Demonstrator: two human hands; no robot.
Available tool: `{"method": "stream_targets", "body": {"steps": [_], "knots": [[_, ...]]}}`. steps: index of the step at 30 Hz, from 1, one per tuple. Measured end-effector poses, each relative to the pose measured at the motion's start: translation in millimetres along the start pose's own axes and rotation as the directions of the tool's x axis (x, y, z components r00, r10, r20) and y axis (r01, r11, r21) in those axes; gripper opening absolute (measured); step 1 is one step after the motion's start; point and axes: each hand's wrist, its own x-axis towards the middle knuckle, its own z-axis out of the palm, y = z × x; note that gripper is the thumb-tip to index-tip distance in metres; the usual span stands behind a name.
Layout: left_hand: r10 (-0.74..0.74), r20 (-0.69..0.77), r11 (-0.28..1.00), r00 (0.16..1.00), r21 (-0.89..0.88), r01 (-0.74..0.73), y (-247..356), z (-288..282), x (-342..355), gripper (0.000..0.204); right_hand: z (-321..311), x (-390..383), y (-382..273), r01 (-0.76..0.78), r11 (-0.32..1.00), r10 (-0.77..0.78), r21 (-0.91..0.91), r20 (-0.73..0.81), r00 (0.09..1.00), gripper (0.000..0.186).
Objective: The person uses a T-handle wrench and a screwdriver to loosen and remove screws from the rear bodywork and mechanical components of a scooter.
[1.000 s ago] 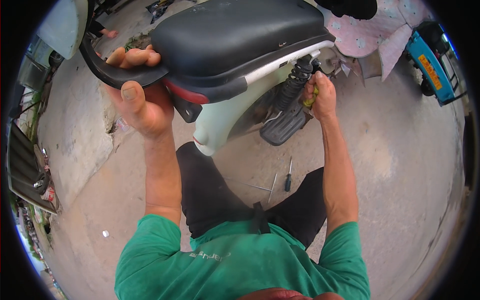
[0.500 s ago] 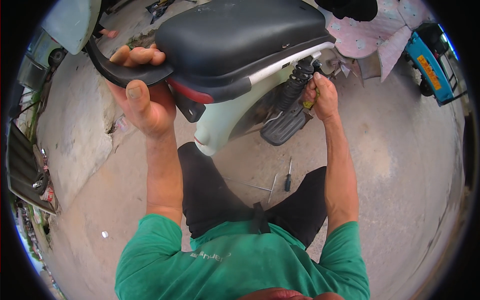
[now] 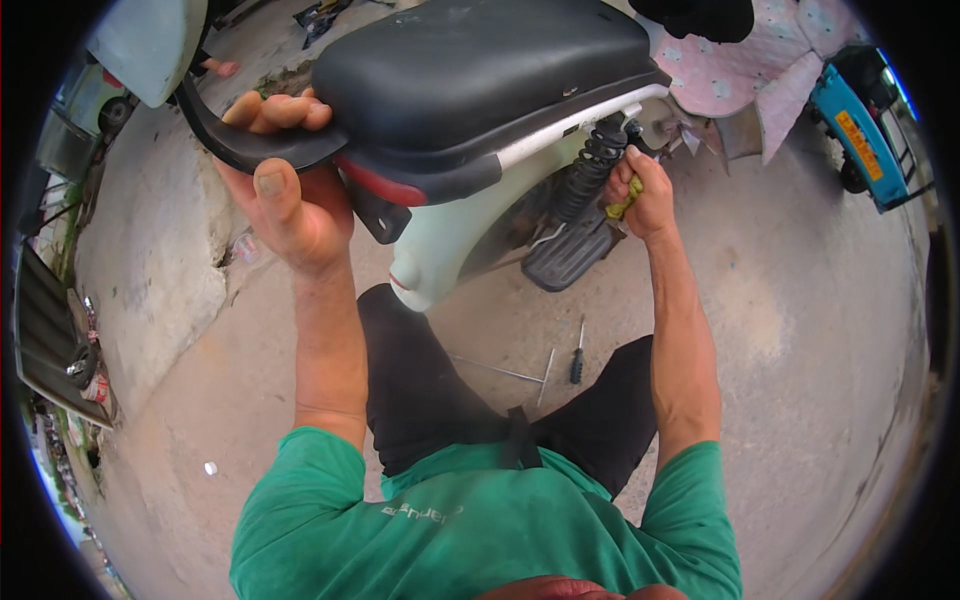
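A pale green scooter with a black seat [image 3: 480,75] stands before me, its rear toward me. My left hand [image 3: 290,200] grips a curved black rail [image 3: 265,150] behind the seat, fingers over the far side and thumb on the near side. Beside it is a red rear light [image 3: 380,184]. My right hand [image 3: 645,195] is closed at the right side, near the upper end of a black coil-spring shock absorber [image 3: 595,165]. A yellow thing [image 3: 625,200] with dark marks, like a handle, shows in that fist; its working end is hidden.
On the concrete between my legs lie a T-shaped metal tool [image 3: 540,378] and a screwdriver [image 3: 577,360]. A black footrest [image 3: 570,255] juts out below the shock absorber. A blue vehicle [image 3: 858,130] stands far right, a pink quilted cover [image 3: 735,75] ahead. A small white cap [image 3: 210,468] lies left.
My right hand has turned slightly, and more of the yellow thing shows in it. My left hand keeps its hold on the rail.
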Motion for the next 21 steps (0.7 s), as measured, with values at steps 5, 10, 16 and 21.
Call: {"method": "stream_targets", "body": {"steps": [5,10,16,21], "knots": [[-0.008,-0.009,1.0,1.0,0.019,0.009,2,1,1,0.071,22,-6,9,0.197,0.895,-0.376,-0.399,-0.438,0.817,0.041],[0.005,0.017,0.999,1.0,0.04,-0.006,2,5,2,0.071,19,-7,12,0.264,0.907,-0.402,-0.327,-0.489,0.774,0.041],[0.006,0.002,1.0,1.0,0.018,-0.006,0,-4,0,0.071,5,-8,1,0.086,0.996,-0.086,-0.026,-0.007,0.996,0.035],[0.002,0.009,1.0,1.0,-0.005,-0.002,1,-1,1,0.067,6,-13,13,0.253,0.898,-0.384,-0.359,-0.361,0.85,0.033]]}}
